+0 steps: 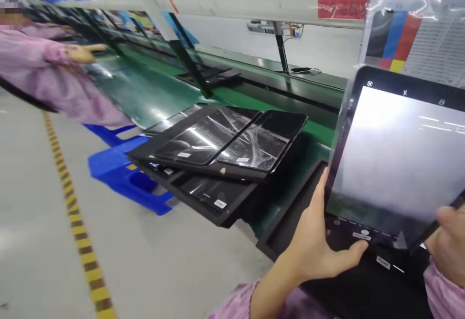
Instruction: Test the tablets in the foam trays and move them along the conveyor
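Left hand [319, 246] and right hand [448, 246], fingers clamped on a lit tablet [395, 164] at 3 o'clock, raised above a black tray [290, 222]. Stacked trays [218, 149] overhang the table [152, 91] edge at 10 o'clock; a nudge could likely topple them.

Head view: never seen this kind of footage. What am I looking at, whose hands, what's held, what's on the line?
There is one picture, from a camera worn on a person's head, looking forward and down at their own bare hands. The left hand grips the lower left edge of a black tablet with a lit pale screen; the thumb lies on its bottom bezel. The right hand holds a thin dark stylus at the tablet's lower right corner. On the green conveyor belt sit stacked black trays of glossy dark panels. A colour test chart hangs behind. On the far left, a co-worker's pink sleeve reaches over the belt.
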Motion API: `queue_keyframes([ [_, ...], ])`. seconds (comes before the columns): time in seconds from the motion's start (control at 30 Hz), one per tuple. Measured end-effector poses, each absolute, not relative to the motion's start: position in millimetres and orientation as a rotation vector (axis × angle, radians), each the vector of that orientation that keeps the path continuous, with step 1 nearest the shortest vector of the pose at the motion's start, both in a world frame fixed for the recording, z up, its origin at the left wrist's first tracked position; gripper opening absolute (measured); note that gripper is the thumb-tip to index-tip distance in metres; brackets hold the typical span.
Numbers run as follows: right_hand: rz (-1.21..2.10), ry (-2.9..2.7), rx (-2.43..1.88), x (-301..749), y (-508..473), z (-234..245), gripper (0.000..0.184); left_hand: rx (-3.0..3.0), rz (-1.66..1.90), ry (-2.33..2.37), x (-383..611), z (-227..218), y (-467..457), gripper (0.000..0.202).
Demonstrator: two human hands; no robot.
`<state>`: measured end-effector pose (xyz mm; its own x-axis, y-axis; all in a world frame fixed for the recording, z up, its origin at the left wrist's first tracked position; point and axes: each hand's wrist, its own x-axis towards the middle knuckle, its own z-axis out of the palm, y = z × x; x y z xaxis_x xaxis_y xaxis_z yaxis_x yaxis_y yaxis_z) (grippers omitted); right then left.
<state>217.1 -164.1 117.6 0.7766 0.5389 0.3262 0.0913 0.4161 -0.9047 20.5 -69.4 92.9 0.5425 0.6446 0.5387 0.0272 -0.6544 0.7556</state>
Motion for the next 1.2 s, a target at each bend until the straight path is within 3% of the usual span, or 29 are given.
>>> queue_keyframes([
  [0.07,0.216,-0.748,-1.181,217,-166,124,0.075,2.080,1.159,0.520,23,92,-69,0.121],
  [0.2,0.092,-0.948,-1.198,220,-167,133,0.058,2.118,1.247,0.445,25,90,-70,0.118],
  [0.43,0.073,-0.961,-1.151,220,-169,133,0.073,2.150,1.303,0.452,28,93,-75,0.117],
  [0.63,0.019,-0.970,-1.191,216,-170,139,0.054,2.149,1.315,0.451,29,93,-74,0.118],
  [0.9,0.001,-1.003,-1.174,216,-171,139,0.062,2.147,1.321,0.495,29,92,-75,0.118],
  [1.2,-0.005,-0.980,-1.203,213,-171,141,0.051,2.129,1.273,0.674,31,89,-76,0.117],
])
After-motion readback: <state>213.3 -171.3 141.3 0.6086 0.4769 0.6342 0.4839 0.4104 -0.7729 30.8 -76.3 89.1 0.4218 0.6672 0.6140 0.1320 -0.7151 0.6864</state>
